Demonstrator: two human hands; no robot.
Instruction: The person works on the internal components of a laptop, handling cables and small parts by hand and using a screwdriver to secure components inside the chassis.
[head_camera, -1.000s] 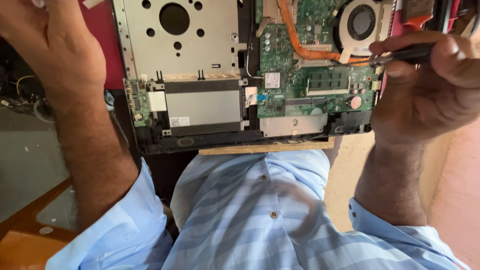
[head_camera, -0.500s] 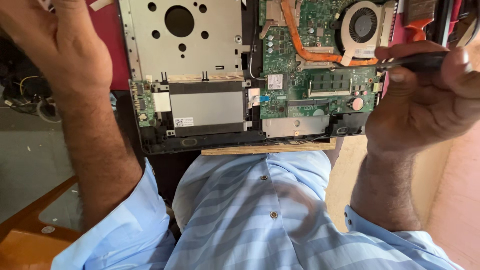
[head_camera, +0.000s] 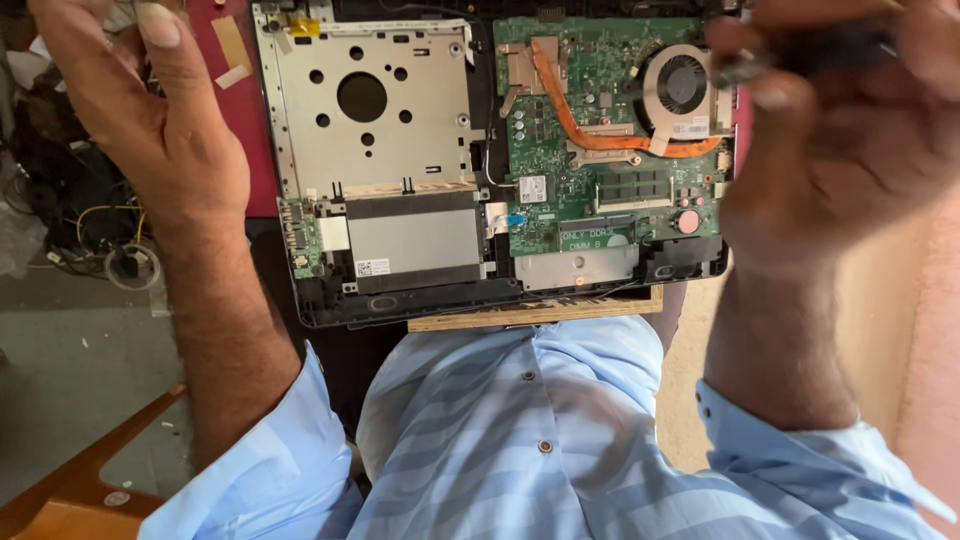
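Hands (head_camera: 160, 120) above opened laptop (head_camera: 490, 180) on wooden board (head_camera: 535, 312), grey floor (head_camera: 60, 400) beside.

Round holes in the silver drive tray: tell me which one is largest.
The big central hole in the silver drive tray, upper middle; the other holes around it are far smaller.

Green circuit board (head_camera: 600, 130), copper-orange heat pipe (head_camera: 590, 130), silver metal tray (head_camera: 370, 110), pale blue striped shirt (head_camera: 520, 440), red surface (head_camera: 255, 160).
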